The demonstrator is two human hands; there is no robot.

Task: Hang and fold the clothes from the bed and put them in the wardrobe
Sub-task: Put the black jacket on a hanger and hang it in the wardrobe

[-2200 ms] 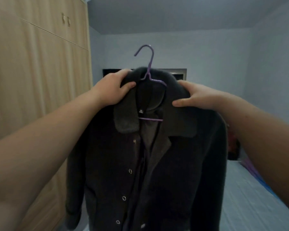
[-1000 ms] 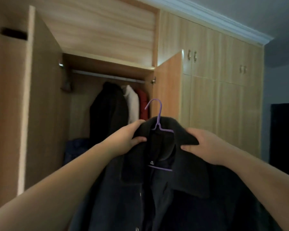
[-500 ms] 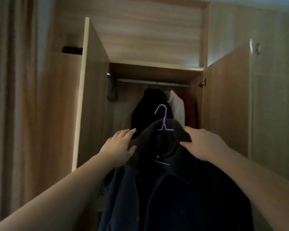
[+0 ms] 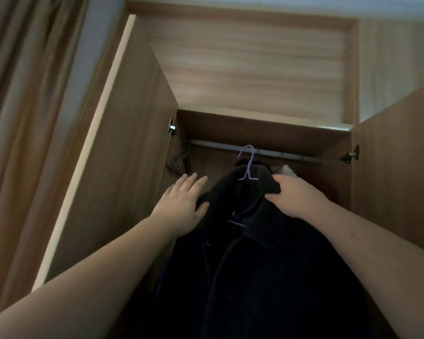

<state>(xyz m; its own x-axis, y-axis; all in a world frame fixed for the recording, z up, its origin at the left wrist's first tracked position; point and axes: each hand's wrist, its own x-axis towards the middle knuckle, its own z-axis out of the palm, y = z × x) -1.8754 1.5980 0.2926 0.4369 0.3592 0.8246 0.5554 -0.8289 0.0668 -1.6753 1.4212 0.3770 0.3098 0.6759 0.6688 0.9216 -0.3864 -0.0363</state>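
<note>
- A tall brown curtain (image 4: 22, 118) with long folds hangs on the left.
- Beside the brown curtain is a strip of pale grey wall (image 4: 93, 45).
- The light wooden cupboard front (image 4: 250, 67) fills the middle, high up.
- One open wooden door (image 4: 113, 172) stands on the left, and another open wooden door (image 4: 397, 172) stands on the right.
- A small metal hinge (image 4: 351, 154) sits on the right door.
- The room is dim.
- A bit of pale ceiling (image 4: 304, 3) shows at the top.
</note>
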